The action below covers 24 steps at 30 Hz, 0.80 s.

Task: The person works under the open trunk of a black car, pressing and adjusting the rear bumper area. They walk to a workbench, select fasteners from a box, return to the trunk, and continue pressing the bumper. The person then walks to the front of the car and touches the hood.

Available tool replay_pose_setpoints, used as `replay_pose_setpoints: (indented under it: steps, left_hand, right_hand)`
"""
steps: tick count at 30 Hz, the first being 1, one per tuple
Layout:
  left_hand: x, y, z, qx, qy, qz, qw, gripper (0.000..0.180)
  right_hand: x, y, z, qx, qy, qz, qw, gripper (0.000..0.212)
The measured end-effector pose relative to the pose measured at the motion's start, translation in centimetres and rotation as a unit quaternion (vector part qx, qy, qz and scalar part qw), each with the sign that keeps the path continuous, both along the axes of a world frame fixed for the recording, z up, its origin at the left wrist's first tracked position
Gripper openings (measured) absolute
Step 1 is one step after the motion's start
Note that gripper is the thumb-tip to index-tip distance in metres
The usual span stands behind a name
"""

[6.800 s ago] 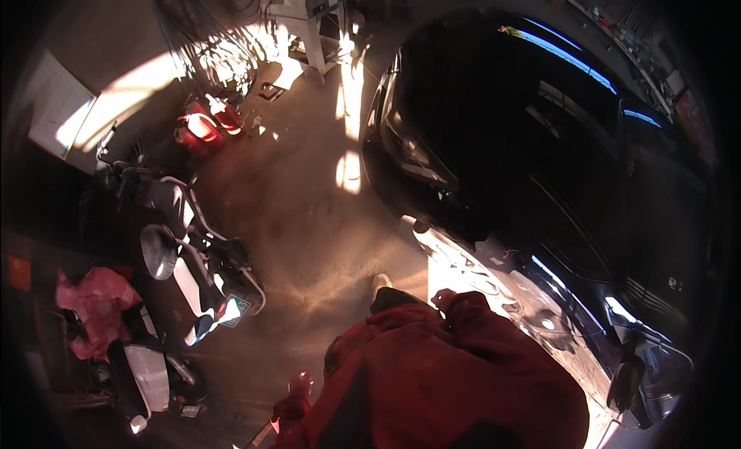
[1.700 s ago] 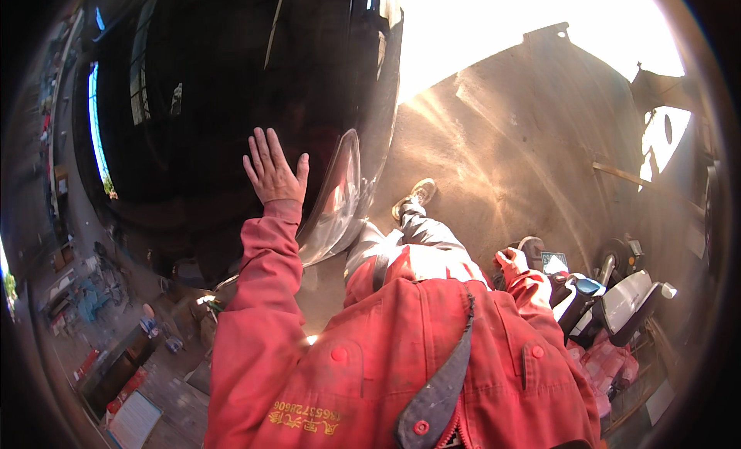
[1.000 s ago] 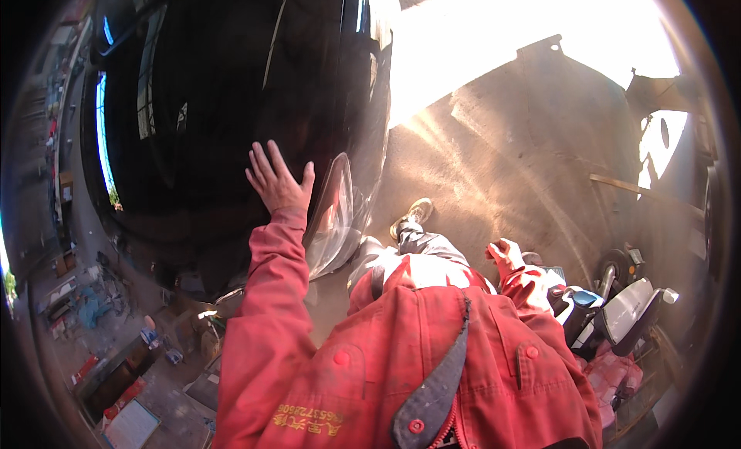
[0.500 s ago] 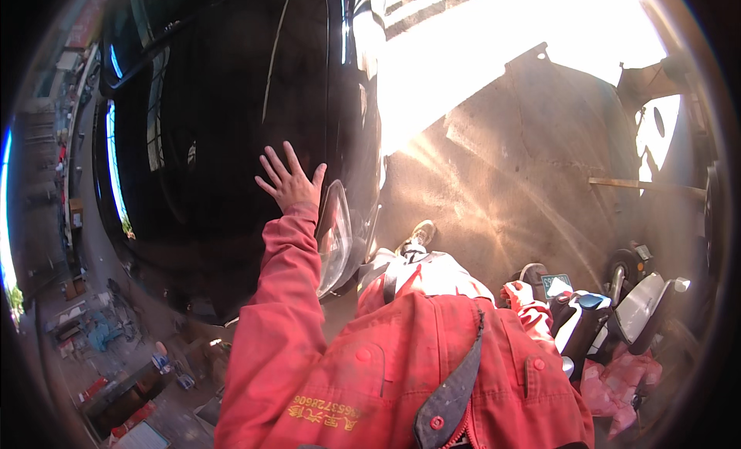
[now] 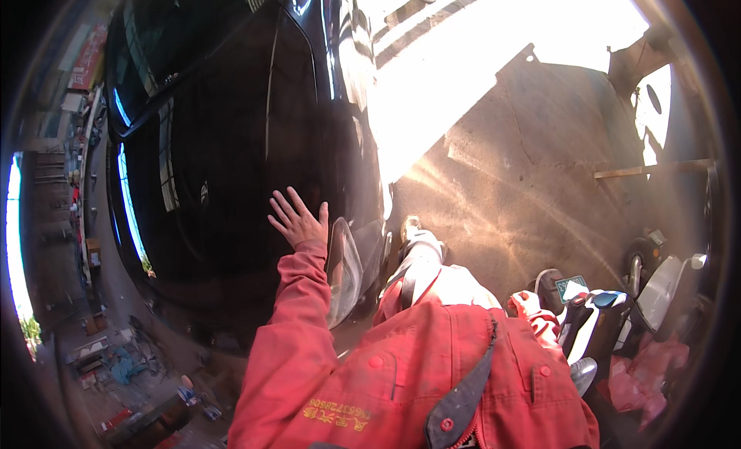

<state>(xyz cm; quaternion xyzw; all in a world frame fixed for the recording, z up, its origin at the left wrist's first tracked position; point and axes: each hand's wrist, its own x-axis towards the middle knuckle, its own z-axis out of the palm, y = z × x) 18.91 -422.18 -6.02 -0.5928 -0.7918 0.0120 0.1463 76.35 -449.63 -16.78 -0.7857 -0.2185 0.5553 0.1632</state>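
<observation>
My left hand (image 5: 301, 220) lies over the dark, glossy bonnet (image 5: 231, 217) of a car, palm down with its fingers spread. Just beside my left wrist is the car's clear headlamp (image 5: 344, 275). Low at my other side hangs my right hand (image 5: 526, 303), its fingers curled in; whether anything is inside them is hidden. It is close to a parked two-wheeler (image 5: 594, 310) with white and dark parts. My sleeves and jacket (image 5: 455, 372) are red.
A shoe of mine (image 5: 411, 227) is on the brown floor (image 5: 509, 171), between car and two-wheeler. Pink plastic bags (image 5: 641, 379) lie by the two-wheeler. Beyond the car, tools and parts clutter the floor (image 5: 116, 356). A wooden bar (image 5: 648, 171) is at the right.
The view has shifted forward along the car, so more of its windscreen end shows. My left hand stays spread near the headlamp, and my front leg reaches further out.
</observation>
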Motion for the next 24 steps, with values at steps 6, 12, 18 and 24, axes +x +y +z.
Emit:
replay_pose_setpoints:
  steps: [6,12,18,24]
  left_hand:
    - [0.6,3.5,0.2,-0.093,0.006,-0.139,0.986,0.101]
    - [1.9,10.9,-0.1,-0.1,0.016,-0.2,0.975,0.1]
    - [2.8,18.8,0.2,-0.094,0.032,-0.201,0.975,0.098]
    - [3.3,21.2,0.2,-0.078,0.041,-0.182,0.979,0.095]
  right_hand:
    - [2.7,0.3,-4.1,-0.056,0.021,-0.029,0.998,0.018]
    - [1.6,9.3,-3.9,-0.048,0.029,-0.028,0.998,0.019]
    - [-1.6,18.5,-1.3,0.061,0.062,-0.099,0.991,0.018]
    - [-0.7,17.2,-4.3,0.027,0.093,-0.055,0.994,0.022]
